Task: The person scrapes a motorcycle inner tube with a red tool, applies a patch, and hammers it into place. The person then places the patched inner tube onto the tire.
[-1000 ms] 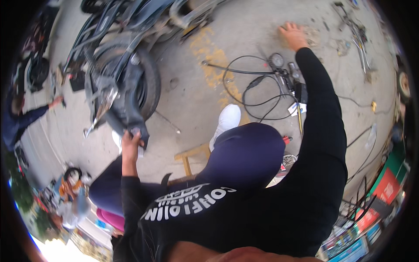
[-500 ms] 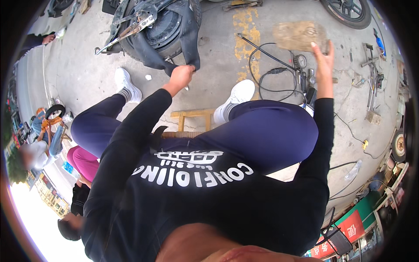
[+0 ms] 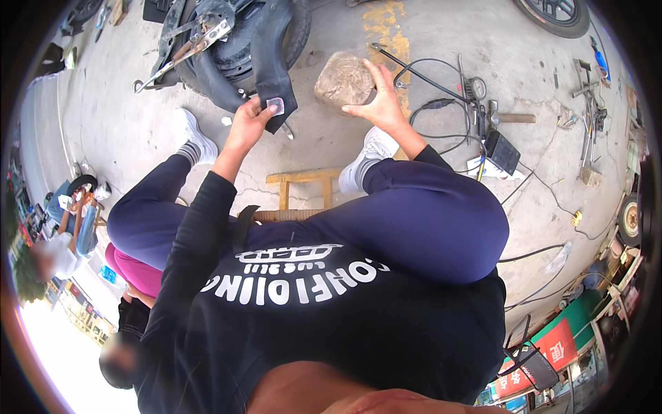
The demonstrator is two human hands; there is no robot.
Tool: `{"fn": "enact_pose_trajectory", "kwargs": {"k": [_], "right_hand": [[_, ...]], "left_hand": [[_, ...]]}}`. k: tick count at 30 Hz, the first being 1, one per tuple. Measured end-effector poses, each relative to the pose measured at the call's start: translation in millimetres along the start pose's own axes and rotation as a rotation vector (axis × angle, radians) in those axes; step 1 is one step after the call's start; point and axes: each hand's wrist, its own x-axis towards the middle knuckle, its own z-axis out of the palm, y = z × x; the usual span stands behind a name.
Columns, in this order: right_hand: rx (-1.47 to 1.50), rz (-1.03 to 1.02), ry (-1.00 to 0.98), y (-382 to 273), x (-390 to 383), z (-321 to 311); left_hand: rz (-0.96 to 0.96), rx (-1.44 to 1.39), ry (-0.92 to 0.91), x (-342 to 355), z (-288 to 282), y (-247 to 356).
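Observation:
My left hand (image 3: pixel 245 127) pinches the lower end of a black rubber inner tube (image 3: pixel 271 58), thumb on top. A small square patch (image 3: pixel 276 105), pale with a pinkish edge, lies on the tube beside my thumb. The tube hangs out over a scooter wheel (image 3: pixel 241 52) with its bracket and metal bar. Just right of the tube, my right hand (image 3: pixel 387 107) grips a rough brown block (image 3: pixel 343 81), wood by its look, between spread thumb and fingers. The block is held over the ground, apart from the tube.
Right of me lie a black hose (image 3: pixel 420 76) with a pressure gauge (image 3: pixel 476 88), a hammer (image 3: pixel 512 118) and a black box (image 3: pixel 503 152). Metal tools (image 3: pixel 589 127) lie farther right. A wooden stool (image 3: pixel 303 181) stands between my legs; another wheel (image 3: pixel 555 17) is at far right.
My right hand has brought the block leftward from the far right to beside the tube. My left hand has shifted its hold, and the tube's end now lies flat with the patch showing.

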Motion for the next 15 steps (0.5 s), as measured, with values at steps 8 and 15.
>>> {"fn": "enact_pose_trajectory", "kwargs": {"k": [8, 15], "right_hand": [[0.024, -0.024, -0.09, -3, 15, 36], [-0.014, -0.202, -0.093, 11, 21, 55]], "left_hand": [[0.109, 0.411, 0.033, -3, 9, 24], [0.374, 0.443, 0.03, 37, 18, 14]]}}
